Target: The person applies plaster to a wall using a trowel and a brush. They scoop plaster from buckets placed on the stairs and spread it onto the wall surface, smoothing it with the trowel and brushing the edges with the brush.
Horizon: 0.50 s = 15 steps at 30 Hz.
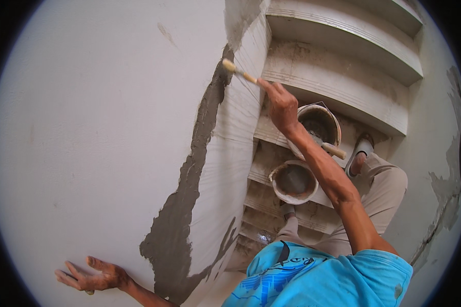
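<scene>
My right hand (pixel 283 105) is closed around the wooden handle of a paintbrush (pixel 246 77). Its pale bristles meet the upper part of a strip of dark grey mortar (pixel 189 179) that runs down the white wall (pixel 107 128). The strip is narrow at the top, widens toward the bottom and has ragged edges. Low on the left, my left hand (pixel 95 276) is at the wall with its fingers spread and nothing gripped. A small object, perhaps a ring, shows beneath its fingers.
Below my right forearm, a bucket (pixel 338 128) with grey contents and a wooden-handled tool (pixel 334 150) stands on the stairs (pixel 338 77). A smaller bucket (pixel 275 187) holding greyish liquid is nearer. My feet are on different steps. Another wall (pixel 425 148), patched grey, rises at right.
</scene>
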Available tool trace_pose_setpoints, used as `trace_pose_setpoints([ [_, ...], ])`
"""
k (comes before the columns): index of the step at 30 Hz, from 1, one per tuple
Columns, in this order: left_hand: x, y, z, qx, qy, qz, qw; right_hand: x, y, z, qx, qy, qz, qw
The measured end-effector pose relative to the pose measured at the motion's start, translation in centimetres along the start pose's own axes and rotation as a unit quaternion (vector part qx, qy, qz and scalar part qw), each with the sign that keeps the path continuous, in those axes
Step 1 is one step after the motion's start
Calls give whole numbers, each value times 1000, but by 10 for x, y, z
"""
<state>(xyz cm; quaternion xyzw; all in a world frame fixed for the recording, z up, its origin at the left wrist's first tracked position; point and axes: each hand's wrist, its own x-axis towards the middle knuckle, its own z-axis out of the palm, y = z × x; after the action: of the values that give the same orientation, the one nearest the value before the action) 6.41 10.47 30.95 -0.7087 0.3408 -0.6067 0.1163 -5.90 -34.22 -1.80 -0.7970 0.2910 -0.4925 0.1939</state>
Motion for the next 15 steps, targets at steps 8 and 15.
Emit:
trace_pose_setpoints([
  [8, 0, 0, 4, 18, 0, 4, 1000, -2, -13, 13, -63, -20, -32, 997],
  [15, 3, 2, 2, 15, 5, 13, 1000, 1, -9, -3, -64, 23, -25, 997],
])
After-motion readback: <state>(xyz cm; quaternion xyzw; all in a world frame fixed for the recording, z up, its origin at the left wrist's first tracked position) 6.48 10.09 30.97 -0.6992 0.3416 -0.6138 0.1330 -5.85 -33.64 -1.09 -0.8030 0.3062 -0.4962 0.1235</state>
